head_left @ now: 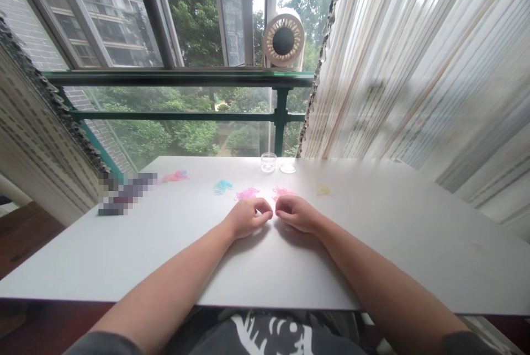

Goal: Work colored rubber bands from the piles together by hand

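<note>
My left hand [251,217] and my right hand [297,213] meet almost fingertip to fingertip above the white table [165,266]. Both are closed in a pinch; anything between the fingers is too small to make out. Just beyond the left one lies a pile of thin pink bands [247,193]. A coral-pink pile [284,192] sits behind my right hand, partly covered by it. Further left is a blue pile [223,186], and to the right a small yellow pile [324,189]. The piles look like thin little loops.
A clear round jar [268,163] stands near the table's far edge, with a clear lid [287,168] beside it. Mixed-colour bands [175,176] lie at the far left, near a blurred dark object [128,194]. Behind are a round white fan [284,39], window railing and curtains.
</note>
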{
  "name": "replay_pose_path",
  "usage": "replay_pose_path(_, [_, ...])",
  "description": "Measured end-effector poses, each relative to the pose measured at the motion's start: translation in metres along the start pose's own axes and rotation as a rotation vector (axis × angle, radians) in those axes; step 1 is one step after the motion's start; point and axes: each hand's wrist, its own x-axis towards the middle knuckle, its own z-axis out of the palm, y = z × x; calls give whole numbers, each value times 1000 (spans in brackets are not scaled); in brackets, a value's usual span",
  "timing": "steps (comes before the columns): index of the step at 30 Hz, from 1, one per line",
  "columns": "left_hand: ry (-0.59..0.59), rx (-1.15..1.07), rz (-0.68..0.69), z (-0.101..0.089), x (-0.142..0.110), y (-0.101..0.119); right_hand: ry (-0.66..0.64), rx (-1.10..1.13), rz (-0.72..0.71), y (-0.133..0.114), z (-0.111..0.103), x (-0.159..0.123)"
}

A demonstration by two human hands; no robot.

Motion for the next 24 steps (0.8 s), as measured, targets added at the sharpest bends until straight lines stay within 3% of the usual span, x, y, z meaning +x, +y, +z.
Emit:
replay_pose_path(9, [-83, -10, -45, -5, 0, 6, -11, -12, -5, -6, -1, -1])
replay_pose_path(24, [-80, -7, -73, 0, -1, 2, -14, 26, -15, -2, -3, -2])
